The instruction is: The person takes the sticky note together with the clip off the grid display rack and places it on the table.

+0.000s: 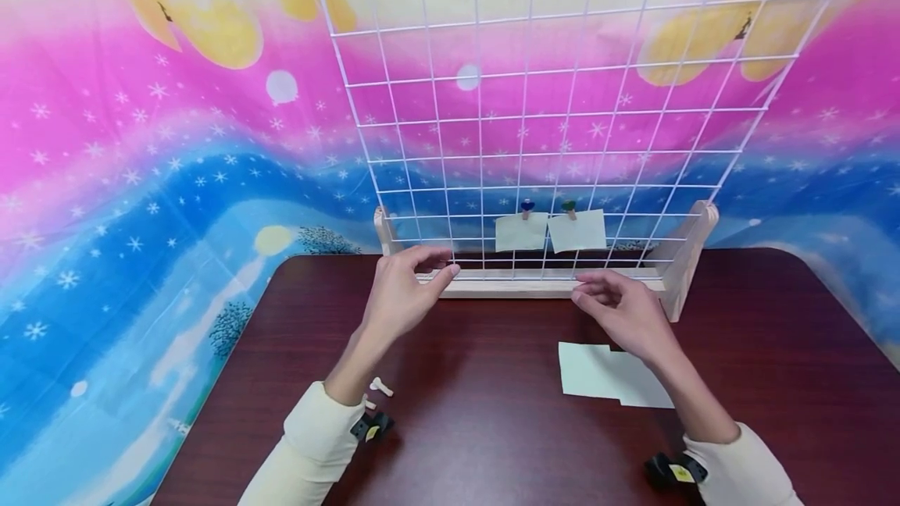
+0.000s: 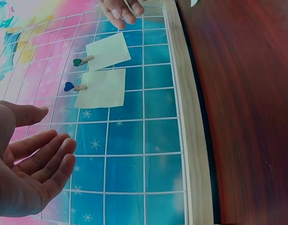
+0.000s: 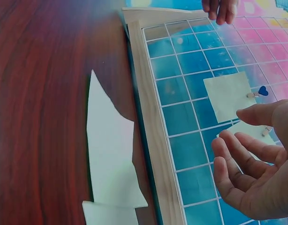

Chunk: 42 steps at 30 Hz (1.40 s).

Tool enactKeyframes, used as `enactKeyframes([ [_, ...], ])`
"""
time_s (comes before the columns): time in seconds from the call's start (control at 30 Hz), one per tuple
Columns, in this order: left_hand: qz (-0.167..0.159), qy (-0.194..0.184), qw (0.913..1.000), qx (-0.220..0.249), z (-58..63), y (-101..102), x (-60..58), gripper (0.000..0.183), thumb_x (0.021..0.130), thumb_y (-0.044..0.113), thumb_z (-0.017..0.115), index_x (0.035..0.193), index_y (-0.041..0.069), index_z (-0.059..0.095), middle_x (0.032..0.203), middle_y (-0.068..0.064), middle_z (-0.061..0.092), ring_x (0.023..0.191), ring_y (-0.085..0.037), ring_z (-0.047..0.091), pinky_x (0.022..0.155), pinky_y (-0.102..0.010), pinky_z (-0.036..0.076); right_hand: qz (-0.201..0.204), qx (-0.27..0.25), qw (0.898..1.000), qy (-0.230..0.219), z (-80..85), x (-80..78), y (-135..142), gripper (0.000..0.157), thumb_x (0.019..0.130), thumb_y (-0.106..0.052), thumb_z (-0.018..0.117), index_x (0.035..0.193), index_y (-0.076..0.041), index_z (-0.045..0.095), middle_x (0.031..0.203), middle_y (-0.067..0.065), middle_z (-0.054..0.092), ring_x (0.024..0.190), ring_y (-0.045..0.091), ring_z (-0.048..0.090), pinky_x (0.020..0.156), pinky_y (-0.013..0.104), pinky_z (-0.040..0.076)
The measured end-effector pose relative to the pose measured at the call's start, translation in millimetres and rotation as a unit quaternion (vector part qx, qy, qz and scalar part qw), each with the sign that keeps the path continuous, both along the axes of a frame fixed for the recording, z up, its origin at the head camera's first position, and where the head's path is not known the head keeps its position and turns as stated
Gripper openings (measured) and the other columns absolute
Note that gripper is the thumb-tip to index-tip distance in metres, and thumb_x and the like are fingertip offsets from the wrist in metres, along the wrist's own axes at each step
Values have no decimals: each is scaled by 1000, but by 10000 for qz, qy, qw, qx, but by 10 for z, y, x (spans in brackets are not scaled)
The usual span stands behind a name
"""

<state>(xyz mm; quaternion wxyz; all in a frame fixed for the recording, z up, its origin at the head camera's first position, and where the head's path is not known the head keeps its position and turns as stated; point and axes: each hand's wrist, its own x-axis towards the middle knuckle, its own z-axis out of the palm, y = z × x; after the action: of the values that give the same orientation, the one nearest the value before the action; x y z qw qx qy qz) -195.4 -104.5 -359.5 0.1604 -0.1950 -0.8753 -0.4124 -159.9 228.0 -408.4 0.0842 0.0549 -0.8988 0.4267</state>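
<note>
Two pale paper notes hang side by side low on a white wire grid [image 1: 481, 112]. A clothespin with a blue heart [image 1: 527, 208] holds the left note [image 1: 520, 234]; one with a green heart [image 1: 569, 208] holds the right note [image 1: 580, 233]. My left hand [image 1: 404, 291] hovers in front of the grid's lower left, fingers loosely bent with nothing between them. To the right, my right hand [image 1: 622, 311] is held before the lower grid, also holding nothing. In the right wrist view its fingers [image 3: 247, 159] partly cover the green-heart note.
The grid stands in a wooden base [image 1: 506, 289] on a dark red table [image 1: 478, 412]. Pale paper sheets [image 1: 589, 372] overlap beneath my right forearm. Small light clothespins [image 1: 381, 386] lie by my left sleeve. A patterned cloth [image 1: 176, 201] hangs behind.
</note>
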Motion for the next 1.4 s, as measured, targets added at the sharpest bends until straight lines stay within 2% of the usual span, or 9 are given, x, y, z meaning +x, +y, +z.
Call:
enactKeyframes([
  [0.37, 27, -199, 9992, -354, 100, 159, -200, 33, 99, 24, 79, 127, 8, 79, 117, -12, 81, 102, -26, 81, 93, -42, 65, 32, -197, 9998, 24, -20, -129, -154, 35, 104, -23, 72, 134, -6, 71, 116, 13, 80, 103, 25, 76, 83, 9, 53],
  [0.5, -43, -166, 9989, -442, 153, 214, -245, 34, 99, 24, 79, 129, 9, 78, 120, -11, 81, 105, -28, 80, 95, -42, 64, 30, -241, 9997, 79, -18, -172, -197, 36, 104, -23, 72, 136, -7, 70, 118, 13, 80, 108, 30, 76, 85, 8, 50],
  [0.73, -293, 22, 9980, -557, 237, 322, -300, 37, 99, 26, 79, 131, 8, 77, 123, -11, 80, 108, -29, 79, 96, -41, 64, -26, -336, 9993, 128, -6, -229, -246, 43, 104, -26, 73, 141, -8, 67, 125, 14, 79, 116, 35, 75, 90, 18, 51],
  [0.93, -496, 199, 9963, -680, 307, 440, -348, 37, 99, 24, 79, 131, 6, 77, 126, -12, 79, 110, -25, 79, 96, -38, 64, -21, -575, 9983, 132, -18, -290, -298, 46, 103, -23, 74, 144, -6, 65, 129, 18, 77, 119, 36, 74, 89, 12, 50],
  [1.07, -675, 337, 9946, -711, 376, 536, -372, 37, 99, 23, 79, 132, 6, 77, 127, -12, 79, 109, -25, 79, 97, -38, 64, -55, -623, 9980, 126, -31, -320, -337, 47, 102, -22, 75, 145, -4, 64, 130, 20, 76, 121, 35, 74, 100, 33, 59],
  [1.17, -788, 417, 9932, -753, 426, 618, -401, 37, 100, 24, 79, 132, 6, 76, 128, -11, 78, 108, -24, 79, 97, -37, 64, -52, -687, 9976, 63, -38, -331, -354, 49, 103, -22, 74, 146, -2, 62, 133, 21, 74, 124, 37, 71, 107, 53, 56],
  [1.23, -850, 400, 9924, -795, 454, 678, -423, 37, 100, 24, 78, 133, 7, 76, 130, -10, 78, 110, -23, 78, 98, -37, 63, -47, -720, 9974, 9, -41, -338, -361, 50, 103, -23, 73, 147, -2, 61, 135, 22, 73, 126, 39, 70, 108, 56, 55],
  [1.3, -890, 357, 9920, -823, 475, 737, -448, 37, 101, 25, 78, 134, 9, 76, 132, -9, 77, 110, -22, 78, 97, -36, 64, -67, -729, 9973, -38, -43, -346, -367, 50, 103, -22, 73, 148, -3, 60, 136, 22, 72, 126, 40, 70, 106, 50, 58],
  [1.4, -908, 295, 9913, -907, 499, 818, -491, 38, 102, 25, 76, 136, 10, 75, 134, -8, 77, 110, -20, 79, 95, -34, 64, -95, -733, 9972, -65, -51, -363, -380, 50, 103, -21, 73, 148, -3, 60, 137, 22, 72, 125, 40, 71, 96, 25, 58],
])
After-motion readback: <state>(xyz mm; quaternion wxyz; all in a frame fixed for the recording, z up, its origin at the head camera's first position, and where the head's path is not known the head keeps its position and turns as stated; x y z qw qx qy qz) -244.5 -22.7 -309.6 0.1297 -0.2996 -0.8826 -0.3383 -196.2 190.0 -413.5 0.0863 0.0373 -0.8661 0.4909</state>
